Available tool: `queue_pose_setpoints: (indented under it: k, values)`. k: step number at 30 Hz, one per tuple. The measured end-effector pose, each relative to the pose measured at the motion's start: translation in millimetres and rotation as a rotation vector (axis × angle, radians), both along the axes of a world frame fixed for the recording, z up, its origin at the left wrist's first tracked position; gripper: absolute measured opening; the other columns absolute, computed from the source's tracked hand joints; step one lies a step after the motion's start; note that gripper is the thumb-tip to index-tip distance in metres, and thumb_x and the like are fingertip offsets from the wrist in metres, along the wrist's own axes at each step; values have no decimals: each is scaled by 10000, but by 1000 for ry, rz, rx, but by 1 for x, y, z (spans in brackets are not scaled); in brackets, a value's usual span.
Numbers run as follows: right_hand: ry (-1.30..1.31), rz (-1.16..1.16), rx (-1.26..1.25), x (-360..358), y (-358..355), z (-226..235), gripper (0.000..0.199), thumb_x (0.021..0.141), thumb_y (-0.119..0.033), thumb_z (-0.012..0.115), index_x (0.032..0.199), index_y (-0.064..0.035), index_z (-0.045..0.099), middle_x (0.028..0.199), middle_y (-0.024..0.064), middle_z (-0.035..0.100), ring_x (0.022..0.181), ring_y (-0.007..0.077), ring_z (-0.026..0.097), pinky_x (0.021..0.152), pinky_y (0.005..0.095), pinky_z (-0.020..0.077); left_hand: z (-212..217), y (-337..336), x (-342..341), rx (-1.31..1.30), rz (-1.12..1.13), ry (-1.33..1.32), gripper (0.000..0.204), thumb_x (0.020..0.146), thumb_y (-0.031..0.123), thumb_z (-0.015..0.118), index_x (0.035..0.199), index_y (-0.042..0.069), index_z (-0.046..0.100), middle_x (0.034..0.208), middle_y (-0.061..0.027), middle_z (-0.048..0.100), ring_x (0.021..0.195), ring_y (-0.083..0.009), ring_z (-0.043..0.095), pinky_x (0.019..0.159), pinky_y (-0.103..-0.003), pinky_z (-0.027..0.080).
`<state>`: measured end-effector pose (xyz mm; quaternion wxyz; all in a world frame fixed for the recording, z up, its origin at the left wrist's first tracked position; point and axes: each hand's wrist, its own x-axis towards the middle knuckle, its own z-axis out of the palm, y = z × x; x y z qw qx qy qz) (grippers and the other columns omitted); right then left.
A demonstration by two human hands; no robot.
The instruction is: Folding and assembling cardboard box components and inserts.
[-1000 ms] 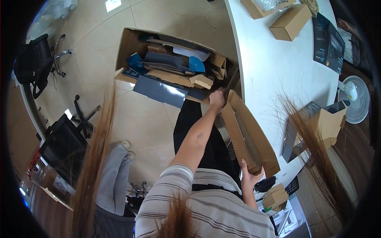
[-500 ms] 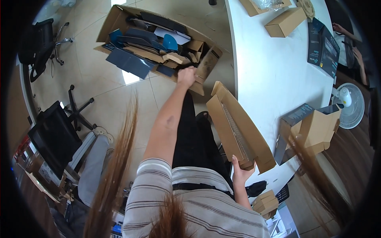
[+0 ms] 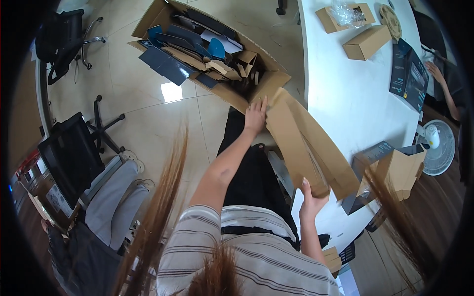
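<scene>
I hold a long, flat brown cardboard box (image 3: 306, 143) over my lap, between the white table and a big carton on the floor. My left hand (image 3: 255, 117) grips its far end, close to the carton's near flap. My right hand (image 3: 311, 200) grips its near end from below. The big open floor carton (image 3: 269, 81) is stuffed with cardboard scraps and dark blue packaging pieces. My hair hangs into the picture on both sides.
A white table (image 3: 355, 98) on my right carries two small cardboard boxes (image 3: 366, 42), a dark box (image 3: 407, 74) and an open brown box (image 3: 400, 170). Another person's arm (image 3: 442, 84) rests at its far edge. A white fan (image 3: 437, 148) stands nearby. Black office chairs (image 3: 74, 153) are on my left.
The long box has swung toward the big floor carton, its far end now near the carton's flap. Both hands kept their grip.
</scene>
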<state>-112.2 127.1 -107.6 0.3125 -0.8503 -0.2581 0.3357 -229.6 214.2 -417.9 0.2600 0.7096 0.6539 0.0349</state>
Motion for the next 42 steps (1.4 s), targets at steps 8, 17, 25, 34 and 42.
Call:
queue_pose_setpoints:
  k: [8, 17, 25, 34, 42]
  values:
    - [-13, 506, 50, -33, 102, -122, 555, 716, -206, 788, 1110, 91, 533, 994, 187, 656, 909, 218, 639, 809, 316, 499, -46, -51, 12, -43, -56, 51, 485, 886, 211, 470, 1352, 81, 451, 1414, -107, 411, 1310, -329, 335, 1028, -505, 314]
    - [-254, 534, -133, -46, 168, -180, 613, 688, -327, 760, 1089, 73, 525, 869, 294, 648, 852, 436, 636, 772, 465, 515, -2, -23, 21, -395, -221, 142, 737, 806, 204, 585, 1435, 21, 246, 1502, -176, 211, 1313, -325, 320, 1086, -493, 279]
    - [-366, 375, -350, -77, 203, -240, 672, 704, -377, 761, 1151, 36, 476, 965, 293, 635, 931, 449, 614, 843, 471, 502, 1, -13, 19, -464, -186, -5, 869, 718, 196, 687, 1442, 20, 240, 1529, -172, 114, 1280, -314, 344, 1054, -502, 338]
    - [-264, 337, -527, -132, 227, -310, 620, 806, -259, 695, 1224, 16, 329, 1007, 277, 632, 960, 406, 625, 843, 461, 513, -32, -24, 2, -160, -40, -250, 631, 819, 431, 551, 1356, 126, 425, 1358, -115, 411, 1237, -323, 357, 1031, -548, 304]
    - [-207, 417, -635, -102, 246, -370, 568, 813, -309, 691, 1191, -43, 362, 1069, 258, 618, 1025, 390, 604, 886, 451, 496, -18, -13, 0, -409, -62, -412, 543, 817, 330, 586, 1288, 79, 492, 1340, -136, 407, 1244, -357, 344, 1029, -508, 316]
